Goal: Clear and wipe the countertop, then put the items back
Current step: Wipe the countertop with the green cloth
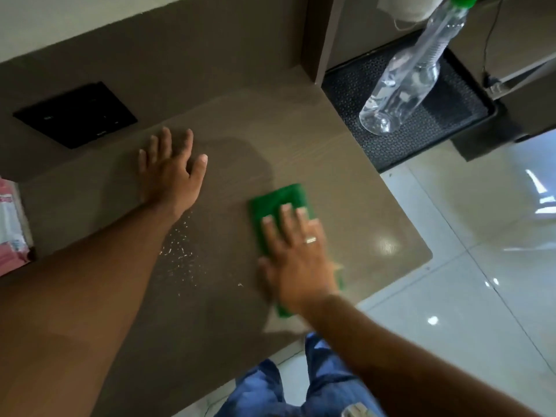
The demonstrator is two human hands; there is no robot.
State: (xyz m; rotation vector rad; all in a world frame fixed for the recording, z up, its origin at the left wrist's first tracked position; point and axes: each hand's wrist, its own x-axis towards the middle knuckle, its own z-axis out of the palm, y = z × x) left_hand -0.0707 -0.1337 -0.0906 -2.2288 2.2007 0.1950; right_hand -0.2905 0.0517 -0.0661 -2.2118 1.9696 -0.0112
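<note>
A brown countertop [228, 139] fills the middle of the head view. My right hand [296, 254] lies flat on a green cloth [276, 203], pressing it onto the counter near the right edge. My left hand [170, 170] rests flat on the counter with fingers spread, holding nothing. Small wet droplets or crumbs [177, 251] speckle the surface between my arms. A darker damp patch [237, 158] shows beyond the cloth.
A clear spray bottle [403, 85] with a green top stands on a black mat [451, 115] at the back right. A black socket plate [75, 114] is on the back wall. A pink and white packet [12, 224] sits at the left edge. Glossy floor lies to the right.
</note>
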